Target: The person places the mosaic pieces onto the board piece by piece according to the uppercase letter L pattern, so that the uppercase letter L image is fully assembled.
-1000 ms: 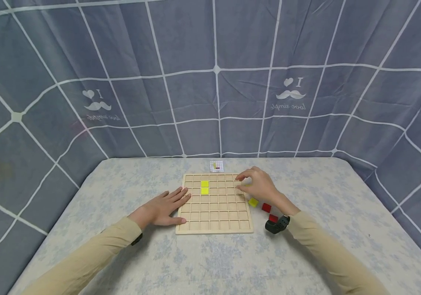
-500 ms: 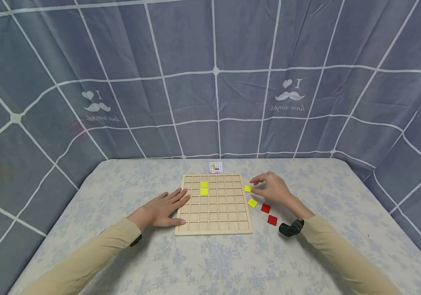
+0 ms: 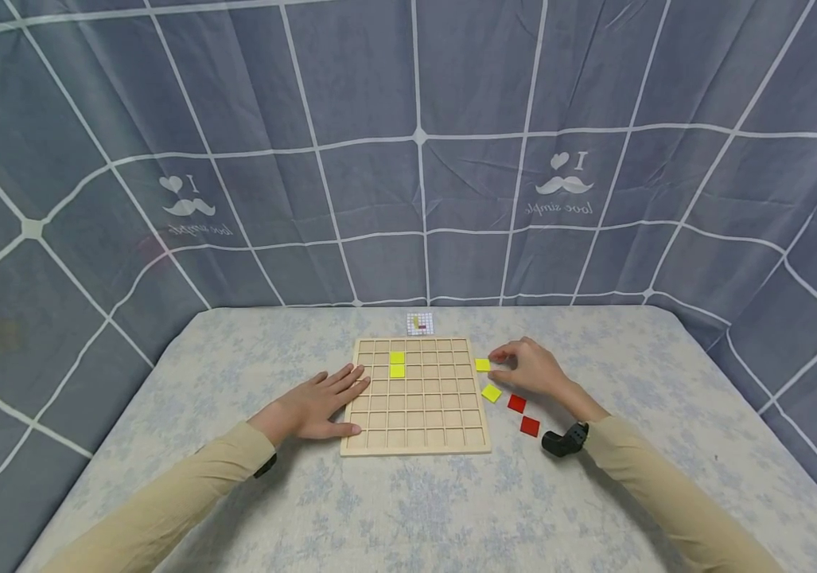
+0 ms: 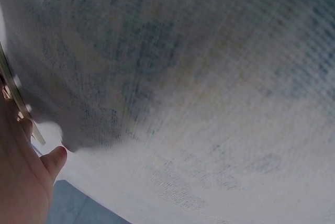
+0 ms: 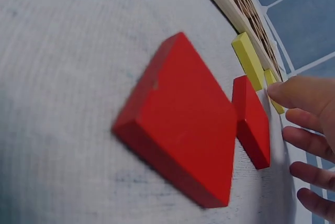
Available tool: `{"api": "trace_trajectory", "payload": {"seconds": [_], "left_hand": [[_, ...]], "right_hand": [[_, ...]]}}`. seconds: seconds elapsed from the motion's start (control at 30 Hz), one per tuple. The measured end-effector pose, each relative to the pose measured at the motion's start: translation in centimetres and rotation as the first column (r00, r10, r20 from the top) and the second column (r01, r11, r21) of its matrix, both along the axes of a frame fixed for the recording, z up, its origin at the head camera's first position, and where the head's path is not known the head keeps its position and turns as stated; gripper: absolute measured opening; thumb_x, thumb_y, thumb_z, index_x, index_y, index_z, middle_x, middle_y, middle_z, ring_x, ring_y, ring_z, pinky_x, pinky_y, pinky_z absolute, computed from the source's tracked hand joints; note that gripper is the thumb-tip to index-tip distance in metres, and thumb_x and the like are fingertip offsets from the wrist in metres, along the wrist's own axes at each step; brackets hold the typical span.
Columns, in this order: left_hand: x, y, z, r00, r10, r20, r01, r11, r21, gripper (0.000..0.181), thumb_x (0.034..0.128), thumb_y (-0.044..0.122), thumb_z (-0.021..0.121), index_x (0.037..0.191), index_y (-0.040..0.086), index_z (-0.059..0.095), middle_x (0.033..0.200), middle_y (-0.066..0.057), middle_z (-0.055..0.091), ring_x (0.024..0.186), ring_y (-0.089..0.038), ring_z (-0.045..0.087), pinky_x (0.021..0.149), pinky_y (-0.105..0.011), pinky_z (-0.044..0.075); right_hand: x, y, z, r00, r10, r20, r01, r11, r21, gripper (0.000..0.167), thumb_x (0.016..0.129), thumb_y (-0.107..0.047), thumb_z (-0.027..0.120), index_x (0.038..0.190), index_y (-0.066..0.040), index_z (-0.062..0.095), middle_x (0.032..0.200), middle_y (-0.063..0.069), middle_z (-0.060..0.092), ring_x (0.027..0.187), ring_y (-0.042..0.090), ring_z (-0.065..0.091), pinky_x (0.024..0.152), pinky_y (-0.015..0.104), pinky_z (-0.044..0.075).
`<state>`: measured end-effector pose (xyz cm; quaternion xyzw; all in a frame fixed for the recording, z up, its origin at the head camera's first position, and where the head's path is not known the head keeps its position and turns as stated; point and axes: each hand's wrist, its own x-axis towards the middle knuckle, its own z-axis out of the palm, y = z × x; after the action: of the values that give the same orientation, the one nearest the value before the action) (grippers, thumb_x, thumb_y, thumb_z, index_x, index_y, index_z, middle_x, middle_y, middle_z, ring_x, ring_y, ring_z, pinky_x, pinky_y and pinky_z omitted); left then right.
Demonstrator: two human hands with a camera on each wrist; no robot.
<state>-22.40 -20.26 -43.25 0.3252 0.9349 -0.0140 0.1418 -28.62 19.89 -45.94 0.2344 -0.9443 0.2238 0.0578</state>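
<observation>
In the head view my left hand [image 3: 318, 406] rests spread on the left edge of a wooden grid board [image 3: 415, 438]. Two yellow square tiles [image 3: 397, 364] sit one above the other in its cells. Right of the board, my right hand [image 3: 531, 366] hovers beside a loose yellow tile [image 3: 483, 364], thumb and forefinger apart at its right side. Nearer me lie another yellow tile [image 3: 492, 393] and two red tiles [image 3: 516, 403]. The right wrist view shows a red tile [image 5: 183, 124] up close and that hand's thumb [image 5: 293, 92] near the far yellow tile, its fingers spread.
A small printed grid card [image 3: 420, 323] lies behind the board, with coloured squares on it. Patterned cloth [image 3: 408, 517] covers the table. Grey-blue curtains [image 3: 351, 199] hang behind and at both sides.
My right hand has drawn back to the right from the board's edge, uncovering the yellow tile there and the nearer red tile. In the last half second it has barely moved. My left hand stays still.
</observation>
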Motion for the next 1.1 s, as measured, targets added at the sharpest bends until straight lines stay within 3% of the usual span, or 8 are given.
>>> {"api": "trace_trajectory", "payload": {"seconds": [0.6, 0.87, 1.1], "left_hand": [[-0.04, 0.11, 0.14, 1.000, -0.012, -0.007, 0.012, 1.000, -0.020, 0.083, 0.0940, 0.064, 0.041, 0.156, 0.015, 0.015, 0.163, -0.010, 0.008, 0.150, -0.029, 0.010, 0.118, -0.056, 0.021], [-0.05, 0.12, 0.12, 1.000, 0.000, -0.001, 0.000, 1.000, -0.021, 0.084, 0.0936, 0.065, 0.041, 0.156, 0.016, 0.015, 0.163, -0.008, 0.008, 0.151, -0.028, 0.010, 0.118, -0.055, 0.020], [0.01, 0.09, 0.03, 1.000, -0.001, -0.008, 0.001, 1.000, -0.019, 0.083, 0.0937, 0.064, 0.041, 0.156, 0.016, 0.016, 0.163, -0.008, 0.008, 0.151, -0.028, 0.010, 0.118, -0.055, 0.021]], "right_hand": [[-0.26, -0.21, -0.05, 1.000, -0.012, -0.018, 0.012, 0.999, 0.030, 0.028, 0.080, -0.034, 0.077, 0.100, -0.015, 0.077, 0.092, 0.000, 0.071, 0.083, 0.015, 0.056, 0.071, 0.034, 0.049], [-0.20, -0.15, -0.05, 0.991, 0.013, -0.136, -0.004, 0.998, 0.067, 0.024, 0.077, -0.034, 0.079, 0.091, -0.015, 0.078, 0.085, -0.001, 0.071, 0.072, 0.012, 0.051, 0.062, 0.027, 0.040], [-0.06, -0.24, 0.19, 0.983, -0.020, -0.184, 0.035, 0.997, 0.076, 0.025, 0.075, -0.035, 0.079, 0.088, -0.014, 0.078, 0.083, -0.002, 0.072, 0.077, 0.017, 0.057, 0.066, 0.034, 0.048]]}}
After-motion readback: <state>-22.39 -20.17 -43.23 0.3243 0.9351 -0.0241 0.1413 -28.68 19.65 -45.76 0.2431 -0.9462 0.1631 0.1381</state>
